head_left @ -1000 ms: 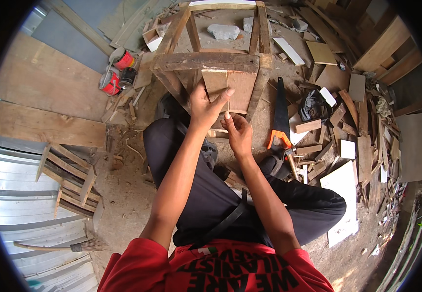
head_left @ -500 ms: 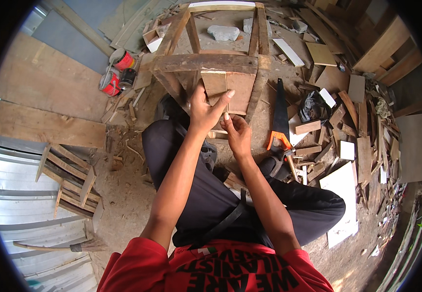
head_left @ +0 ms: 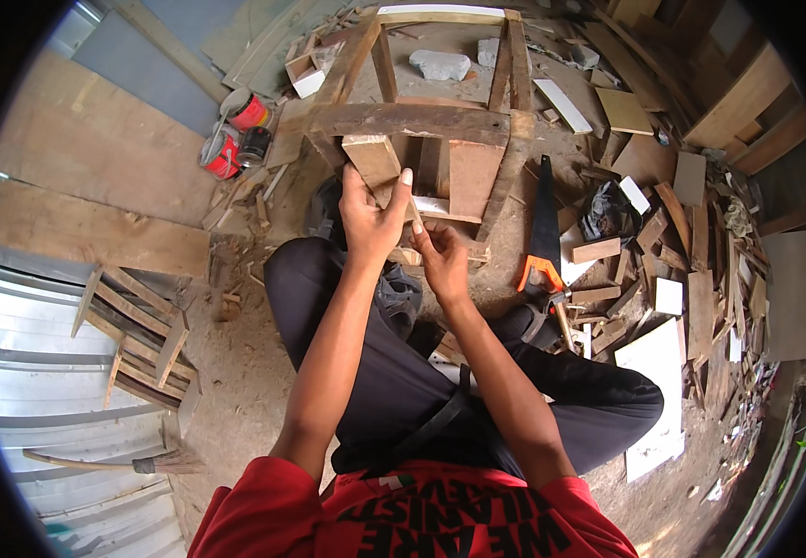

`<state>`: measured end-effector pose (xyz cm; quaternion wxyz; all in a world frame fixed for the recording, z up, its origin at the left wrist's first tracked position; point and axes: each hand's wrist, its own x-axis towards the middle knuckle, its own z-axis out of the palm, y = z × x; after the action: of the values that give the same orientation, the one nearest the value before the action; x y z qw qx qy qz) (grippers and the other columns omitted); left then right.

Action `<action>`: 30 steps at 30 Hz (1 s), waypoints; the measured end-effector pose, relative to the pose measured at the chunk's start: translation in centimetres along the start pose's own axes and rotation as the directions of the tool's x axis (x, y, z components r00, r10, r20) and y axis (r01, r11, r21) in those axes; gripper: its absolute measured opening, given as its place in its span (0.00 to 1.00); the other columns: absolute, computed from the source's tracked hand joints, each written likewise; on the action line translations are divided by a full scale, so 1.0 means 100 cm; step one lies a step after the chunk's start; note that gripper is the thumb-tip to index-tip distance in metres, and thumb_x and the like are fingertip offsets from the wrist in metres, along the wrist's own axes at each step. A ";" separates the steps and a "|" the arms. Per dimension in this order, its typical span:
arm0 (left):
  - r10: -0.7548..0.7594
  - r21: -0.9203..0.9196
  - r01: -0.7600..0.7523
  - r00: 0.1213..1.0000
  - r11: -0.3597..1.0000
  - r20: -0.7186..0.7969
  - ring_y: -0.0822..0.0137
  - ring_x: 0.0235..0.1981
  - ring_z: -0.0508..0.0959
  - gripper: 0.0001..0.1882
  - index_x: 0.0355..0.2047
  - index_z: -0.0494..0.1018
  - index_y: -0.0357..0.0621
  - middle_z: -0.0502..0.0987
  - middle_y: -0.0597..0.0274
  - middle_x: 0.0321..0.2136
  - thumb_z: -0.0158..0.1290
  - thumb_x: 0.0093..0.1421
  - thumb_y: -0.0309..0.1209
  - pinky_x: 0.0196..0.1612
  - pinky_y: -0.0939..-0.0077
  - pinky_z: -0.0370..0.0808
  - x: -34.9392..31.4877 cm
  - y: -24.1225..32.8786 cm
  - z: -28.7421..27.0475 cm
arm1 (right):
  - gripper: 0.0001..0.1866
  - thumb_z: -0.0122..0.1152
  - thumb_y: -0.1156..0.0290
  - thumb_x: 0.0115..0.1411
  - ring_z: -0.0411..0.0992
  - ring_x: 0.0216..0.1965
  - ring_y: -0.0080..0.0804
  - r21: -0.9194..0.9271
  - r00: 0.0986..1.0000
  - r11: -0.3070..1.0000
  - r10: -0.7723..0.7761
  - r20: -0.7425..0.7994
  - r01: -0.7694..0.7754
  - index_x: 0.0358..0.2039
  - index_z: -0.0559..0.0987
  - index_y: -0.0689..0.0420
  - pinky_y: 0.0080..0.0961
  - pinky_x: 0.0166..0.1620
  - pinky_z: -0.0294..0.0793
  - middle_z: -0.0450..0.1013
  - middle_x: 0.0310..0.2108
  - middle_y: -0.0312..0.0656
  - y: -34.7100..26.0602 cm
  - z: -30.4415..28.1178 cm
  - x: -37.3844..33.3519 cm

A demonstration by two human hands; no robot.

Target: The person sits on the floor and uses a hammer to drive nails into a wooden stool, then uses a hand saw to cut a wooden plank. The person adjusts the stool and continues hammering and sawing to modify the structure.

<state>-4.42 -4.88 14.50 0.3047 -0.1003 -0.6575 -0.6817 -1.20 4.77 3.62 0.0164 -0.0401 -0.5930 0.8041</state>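
Observation:
My left hand (head_left: 372, 221) grips a short piece of wooden board (head_left: 372, 158) by its sides, thumb on the right edge and fingers on the left. The board is tilted, its pale cut end facing up and away. At its lower right corner my right hand (head_left: 442, 260) is closed in a pinch, with the thumb and fingertip on the narrow edge. Just beyond stands a wooden frame (head_left: 412, 121) of dark, worn bars, like a stool or small table. A brown panel (head_left: 477, 181) sits inside its near right part, apart from the held board.
A handsaw (head_left: 544, 223) with an orange handle leans right of the frame, near a hammer (head_left: 563, 321). Wood offcuts (head_left: 691, 298) heap along the right. Paint cans (head_left: 222, 153) stand at the left; a slatted wooden piece (head_left: 138, 330) and a broom (head_left: 157, 463) lie nearer.
The board has moved left, away from the brown panel, and tilted so its thick end shows. Both hands shifted left with it. An opening now shows between board and panel.

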 end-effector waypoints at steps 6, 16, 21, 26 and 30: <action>-0.002 0.182 -0.003 1.000 0.983 0.026 0.74 0.32 0.80 0.15 0.42 0.71 0.32 0.82 0.57 0.33 0.63 0.61 0.28 0.35 0.76 0.77 0.001 0.011 -0.009 | 0.20 0.65 0.63 0.65 0.77 0.39 0.27 0.027 1.000 0.999 0.016 -0.007 -0.016 0.43 0.76 0.71 0.24 0.42 0.76 0.79 0.35 0.47 0.007 0.007 -0.001; -0.546 0.648 0.333 0.824 0.685 0.153 0.74 0.30 0.81 0.23 0.30 0.79 0.31 0.82 0.58 0.24 0.59 0.65 0.45 0.33 0.83 0.75 0.014 0.049 -0.059 | 0.15 0.64 0.64 0.66 0.77 0.37 0.25 0.121 1.000 0.993 0.018 -0.015 -0.016 0.40 0.78 0.67 0.22 0.41 0.76 0.77 0.32 0.40 0.007 0.019 0.002; -0.288 0.238 0.294 0.956 0.926 -0.059 0.70 0.39 0.80 0.21 0.43 0.76 0.37 0.81 0.59 0.38 0.67 0.58 0.40 0.43 0.74 0.76 0.022 0.039 -0.081 | 0.15 0.64 0.64 0.66 0.77 0.38 0.26 0.089 0.999 0.995 0.049 0.000 -0.049 0.39 0.77 0.67 0.21 0.44 0.77 0.75 0.34 0.40 0.004 0.023 0.002; -0.072 0.208 0.048 0.992 0.977 0.108 0.60 0.50 0.77 0.40 0.53 0.66 0.34 0.77 0.49 0.48 0.73 0.47 0.42 0.54 0.63 0.72 0.030 0.023 -0.052 | 0.16 0.64 0.63 0.66 0.76 0.36 0.25 0.136 0.999 0.990 0.033 0.001 -0.033 0.37 0.77 0.66 0.20 0.42 0.77 0.74 0.31 0.37 0.007 0.027 0.006; -0.044 0.338 0.017 0.996 0.941 0.072 0.56 0.49 0.78 0.45 0.59 0.56 0.32 0.74 0.45 0.50 0.72 0.50 0.35 0.55 0.62 0.73 0.027 0.025 -0.030 | 0.16 0.64 0.63 0.67 0.76 0.36 0.24 0.105 1.000 0.994 0.006 0.003 -0.007 0.37 0.78 0.66 0.20 0.41 0.77 0.73 0.30 0.36 0.005 0.027 0.006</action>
<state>-4.46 -8.37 17.68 0.2806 -0.0633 -0.7774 -0.5593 -2.02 2.13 3.87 0.0150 -0.0400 -0.5498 0.8342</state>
